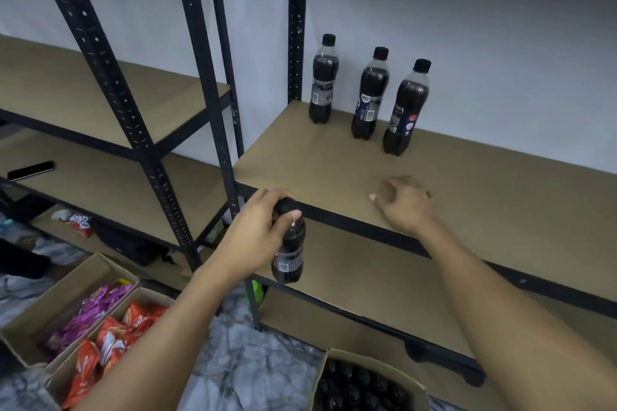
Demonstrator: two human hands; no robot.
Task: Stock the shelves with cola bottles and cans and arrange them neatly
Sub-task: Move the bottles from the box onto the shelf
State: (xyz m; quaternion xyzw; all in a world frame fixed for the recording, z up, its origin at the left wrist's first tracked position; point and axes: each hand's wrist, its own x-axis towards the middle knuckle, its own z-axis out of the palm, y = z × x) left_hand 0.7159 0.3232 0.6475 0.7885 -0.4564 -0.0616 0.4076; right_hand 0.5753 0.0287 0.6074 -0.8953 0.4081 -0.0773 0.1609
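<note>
Three cola bottles with black caps stand in a slanted row at the back left of the brown shelf board (467,197): one (323,80) nearest the post, a second (370,95), a third (405,110). My left hand (257,230) grips a fourth cola bottle (289,253) by its cap and neck, holding it upright just below the shelf's front edge. My right hand (402,202) hovers over the front of that shelf board, fingers loosely curled and holding nothing. A cardboard box (364,384) at the bottom holds several more black-capped bottles.
Black metal posts (213,103) frame the shelves. The left rack holds a dark phone (30,170) and a red snack bag (77,222). Two boxes of purple and orange snack packs (100,324) sit on the marbled floor. A lower shelf board (384,277) lies beneath.
</note>
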